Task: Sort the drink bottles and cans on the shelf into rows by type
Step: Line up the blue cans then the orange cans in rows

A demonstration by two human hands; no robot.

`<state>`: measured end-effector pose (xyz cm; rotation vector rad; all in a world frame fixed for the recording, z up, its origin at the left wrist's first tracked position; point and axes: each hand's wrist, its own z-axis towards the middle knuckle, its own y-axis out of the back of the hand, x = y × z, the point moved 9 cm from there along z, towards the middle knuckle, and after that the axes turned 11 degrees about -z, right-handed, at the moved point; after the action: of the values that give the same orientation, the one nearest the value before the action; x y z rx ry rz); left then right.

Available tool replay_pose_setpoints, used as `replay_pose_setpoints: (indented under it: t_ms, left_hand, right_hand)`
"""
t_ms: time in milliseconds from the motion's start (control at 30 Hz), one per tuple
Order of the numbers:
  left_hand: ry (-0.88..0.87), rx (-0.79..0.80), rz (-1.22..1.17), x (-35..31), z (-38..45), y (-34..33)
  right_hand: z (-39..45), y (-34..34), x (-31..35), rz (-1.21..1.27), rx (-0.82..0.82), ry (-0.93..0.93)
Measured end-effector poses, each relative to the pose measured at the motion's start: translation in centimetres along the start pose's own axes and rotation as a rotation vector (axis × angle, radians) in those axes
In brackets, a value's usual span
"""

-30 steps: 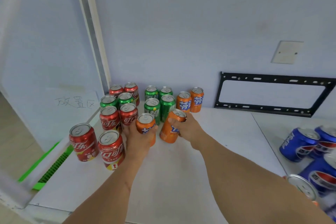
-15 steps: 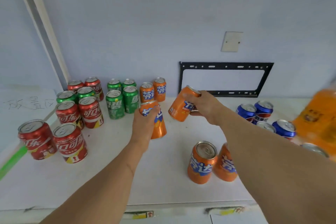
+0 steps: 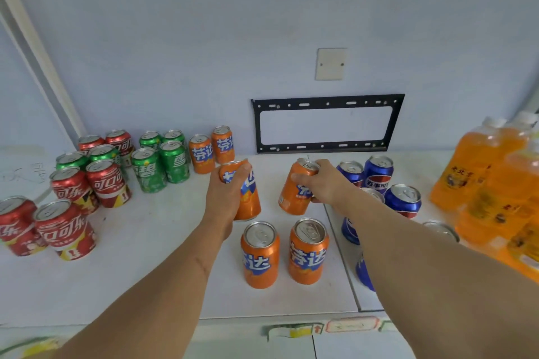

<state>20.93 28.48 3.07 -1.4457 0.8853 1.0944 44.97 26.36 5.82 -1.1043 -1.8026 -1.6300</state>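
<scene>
My left hand (image 3: 226,195) grips an orange Fanta can (image 3: 250,198), held upright at mid shelf. My right hand (image 3: 326,183) grips a second orange can (image 3: 293,194), tilted, just to the right. Two more orange cans (image 3: 260,255) (image 3: 308,252) stand side by side in front of them. Another pair of orange cans (image 3: 211,148) stands at the back wall. Green Sprite cans (image 3: 159,162) and red Coca-Cola cans (image 3: 87,183) are grouped at the left. Blue Pepsi cans (image 3: 379,173) stand at the right, partly hidden by my right arm.
Orange drink bottles (image 3: 481,172) stand at the far right. A black metal bracket (image 3: 325,122) and a white wall plate (image 3: 331,63) are on the back wall. The white shelf (image 3: 151,256) has a seam right of the front orange cans and a front edge below.
Both hands carried their orange cans rightward from beside the green cans to behind the two front orange cans. My view swung right, bringing the bottles in.
</scene>
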Motion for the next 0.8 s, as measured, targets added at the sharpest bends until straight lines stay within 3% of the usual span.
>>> replay_pose_setpoints:
  t_ms: [800]
  left_hand:
    - [0.094, 0.224, 0.283, 2.9, -0.2, -1.1]
  right_hand:
    - [-1.1, -1.1, -1.2, -0.188, -0.055, -0.075]
